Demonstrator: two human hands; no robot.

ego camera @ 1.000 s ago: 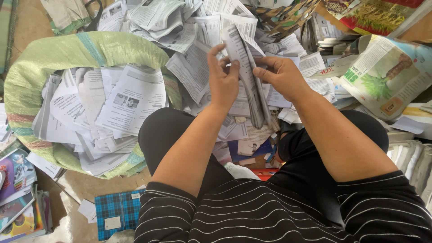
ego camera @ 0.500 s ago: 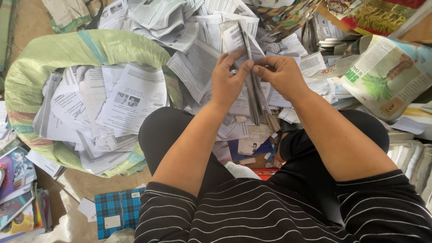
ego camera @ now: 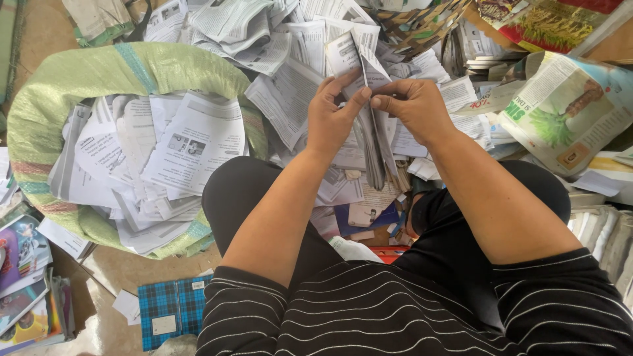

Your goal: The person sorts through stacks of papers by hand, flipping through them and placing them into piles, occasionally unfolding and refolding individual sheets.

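Head view, looking down over a striped shirt (ego camera: 395, 310) and dark trousers (ego camera: 264, 191). Left hand (ego camera: 333, 118) and right hand (ego camera: 412, 105) raised together at centre frame, both closed on a thin booklet of printed pages (ego camera: 359, 62) held upright, spine edge toward the camera. Left thumb and fingers pinched on the near pages; right fingers curled, thumb tip pressed to the same pages, the two thumbs nearly touching. Lower part of the booklet hanging between the wrists, above a heap of loose printed sheets (ego camera: 297, 39) spread over the floor. At left, an open green woven sack (ego camera: 132, 69), rim rolled down, filled with more white printed sheets (ego camera: 165, 151). At right, a folded colour magazine page (ego camera: 567, 109) with green illustration. At lower left, a blue checked notebook (ego camera: 171, 306) and glossy colour covers (ego camera: 23, 264) on the floor.
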